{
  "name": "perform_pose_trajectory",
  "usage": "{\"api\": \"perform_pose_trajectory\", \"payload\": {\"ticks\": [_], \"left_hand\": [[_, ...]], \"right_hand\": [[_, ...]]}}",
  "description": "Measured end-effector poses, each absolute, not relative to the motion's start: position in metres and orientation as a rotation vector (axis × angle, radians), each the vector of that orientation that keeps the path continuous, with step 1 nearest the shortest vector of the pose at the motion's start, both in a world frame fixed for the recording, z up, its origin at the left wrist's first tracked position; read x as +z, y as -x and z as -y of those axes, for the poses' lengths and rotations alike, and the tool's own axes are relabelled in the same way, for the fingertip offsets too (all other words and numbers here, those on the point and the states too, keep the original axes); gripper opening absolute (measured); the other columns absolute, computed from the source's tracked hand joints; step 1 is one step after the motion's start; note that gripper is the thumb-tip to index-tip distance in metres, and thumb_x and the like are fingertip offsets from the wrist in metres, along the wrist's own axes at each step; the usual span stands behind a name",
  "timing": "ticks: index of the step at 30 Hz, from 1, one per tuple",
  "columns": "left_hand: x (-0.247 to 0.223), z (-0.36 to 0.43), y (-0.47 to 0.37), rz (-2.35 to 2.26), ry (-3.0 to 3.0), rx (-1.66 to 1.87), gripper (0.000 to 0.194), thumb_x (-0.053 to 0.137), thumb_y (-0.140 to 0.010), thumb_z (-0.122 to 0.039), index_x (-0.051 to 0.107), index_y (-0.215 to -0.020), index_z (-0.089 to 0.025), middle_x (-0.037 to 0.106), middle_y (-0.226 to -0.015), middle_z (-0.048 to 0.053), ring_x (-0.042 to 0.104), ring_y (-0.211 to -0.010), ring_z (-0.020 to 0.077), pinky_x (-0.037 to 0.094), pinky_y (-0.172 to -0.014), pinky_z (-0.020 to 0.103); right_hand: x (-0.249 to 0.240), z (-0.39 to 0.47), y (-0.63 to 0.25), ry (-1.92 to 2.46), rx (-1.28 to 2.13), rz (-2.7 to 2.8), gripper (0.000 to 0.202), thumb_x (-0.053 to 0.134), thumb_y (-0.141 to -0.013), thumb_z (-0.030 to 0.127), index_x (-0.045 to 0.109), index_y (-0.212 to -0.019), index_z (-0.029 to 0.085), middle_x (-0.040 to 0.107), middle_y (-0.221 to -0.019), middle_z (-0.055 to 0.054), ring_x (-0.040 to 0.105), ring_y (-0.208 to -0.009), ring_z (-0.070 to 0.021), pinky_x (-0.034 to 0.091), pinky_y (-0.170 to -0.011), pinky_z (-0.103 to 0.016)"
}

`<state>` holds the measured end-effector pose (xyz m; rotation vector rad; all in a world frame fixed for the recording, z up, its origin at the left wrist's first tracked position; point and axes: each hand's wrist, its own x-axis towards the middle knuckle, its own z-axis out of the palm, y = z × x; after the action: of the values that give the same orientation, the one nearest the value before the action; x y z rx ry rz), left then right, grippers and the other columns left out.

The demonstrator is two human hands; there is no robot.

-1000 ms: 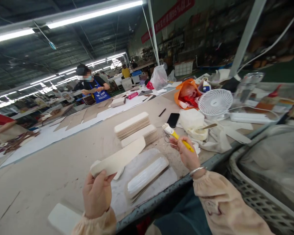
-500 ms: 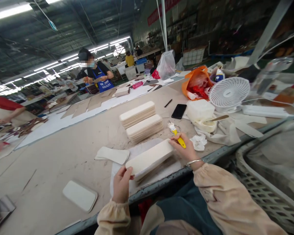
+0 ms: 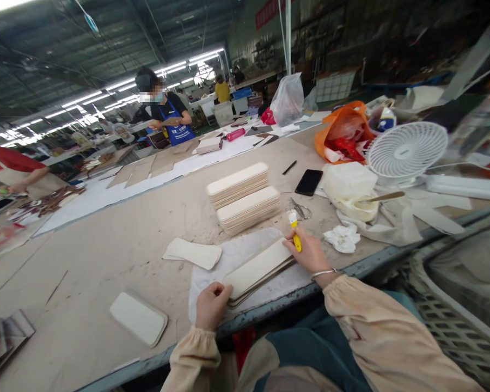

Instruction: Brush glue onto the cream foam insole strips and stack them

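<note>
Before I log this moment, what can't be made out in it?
All in the head view:
- Upper faces of the lower strips: covered by the top strip.
- Left hand: some fingertips, hidden by the hand itself.
- Brush in the right hand: bristle detail, too small.
- Blue apron: small lettering, blurred.
- Plastic crate: cut off by the right edge.
</note>
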<state>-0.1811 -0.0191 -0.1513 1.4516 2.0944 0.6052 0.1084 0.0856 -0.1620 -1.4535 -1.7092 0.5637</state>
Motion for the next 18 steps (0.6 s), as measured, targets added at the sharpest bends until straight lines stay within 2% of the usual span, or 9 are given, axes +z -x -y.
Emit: {"api": "perform_pose_trajectory", "payload": {"ticks": [6, 11, 14, 18], "left_hand": [[-0.1519, 0.0187, 0.183, -2.108, -1.453, 0.58, 0.036, 0.054, -0.072, -0.052, 0.053, -0.055, -0.02, 0.05, -0.051, -0.004, 0.048, -0.056, 0.0139, 0.032, -0.056, 0.024], [-0.155, 0.0161, 0.1832, -2.089, -1.42, 0.578, 0.036, 0.056, -0.071, -0.054, 0.052, -0.059, -0.02, 0.05, -0.051, -0.004, 0.049, -0.054, 0.0147, 0.033, -0.056, 0.026], [-0.1559, 0.0146, 0.1826, -2.092, -1.37, 0.623, 0.037, 0.059, -0.069, -0.056, 0.055, -0.075, -0.02, 0.053, -0.053, -0.005, 0.052, -0.055, 0.0163, 0.035, -0.056, 0.027], [-0.1555, 0.0136, 0.1837, -2.038, -1.366, 0.667, 0.053, 0.06, -0.068, -0.057, 0.053, -0.105, -0.02, 0.055, -0.055, -0.007, 0.056, -0.057, 0.0182, 0.038, -0.06, 0.029]], "right_hand": [[-0.1684, -0.0896, -0.1045, 1.475, 0.527, 1.765, 0.012, 0.055, -0.081, 0.032, 0.049, -0.086, 0.023, 0.064, -0.076, -0.002, 0.062, -0.069, -0.0215, 0.044, -0.064, -0.032], [-0.1728, -0.0915, -0.1044, 1.499, 0.496, 1.8, 0.009, 0.055, -0.08, 0.025, 0.05, -0.087, 0.024, 0.062, -0.075, -0.002, 0.06, -0.069, -0.0219, 0.043, -0.063, -0.032], [-0.172, -0.0907, -0.1046, 1.531, 0.468, 1.822, 0.009, 0.054, -0.081, 0.024, 0.05, -0.09, 0.023, 0.063, -0.079, -0.004, 0.06, -0.072, -0.0222, 0.042, -0.064, -0.032], [-0.1678, -0.0883, -0.1053, 1.622, 0.415, 1.836, 0.013, 0.054, -0.082, 0.028, 0.05, -0.093, 0.023, 0.063, -0.083, -0.006, 0.06, -0.077, -0.0231, 0.042, -0.066, -0.032]]}}
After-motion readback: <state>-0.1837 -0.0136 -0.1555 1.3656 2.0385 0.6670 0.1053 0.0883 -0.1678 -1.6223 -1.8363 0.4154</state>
